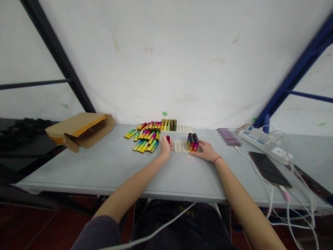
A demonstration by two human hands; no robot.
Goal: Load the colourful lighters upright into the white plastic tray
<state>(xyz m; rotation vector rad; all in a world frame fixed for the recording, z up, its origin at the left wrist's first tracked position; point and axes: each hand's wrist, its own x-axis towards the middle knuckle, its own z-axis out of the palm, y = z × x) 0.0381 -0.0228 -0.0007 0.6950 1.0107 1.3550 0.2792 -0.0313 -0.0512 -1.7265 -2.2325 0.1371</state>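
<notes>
My left hand [165,146] is closed around a shiny pink-purple tube [168,138], with only its top end showing above the fist. Just right of it lies a white tray [179,147] with rows of round holes. Upright rainbow-coloured tubes with dark tops [193,143] fill its right end. My right hand [207,150] grips that end, thumb along the front edge and fingers by the tubes; the fingertips are partly hidden. Left of my left hand, several loose rainbow metallic tubes [145,135] lie in rows on the table.
Behind, a second white tray [185,128] holds yellow and dark upright tubes [168,125] at its left. An open brown paper bag [80,128] lies far left. On the right are a phone [269,168], a blurred-out device [229,136], a power strip [265,143] and white cables.
</notes>
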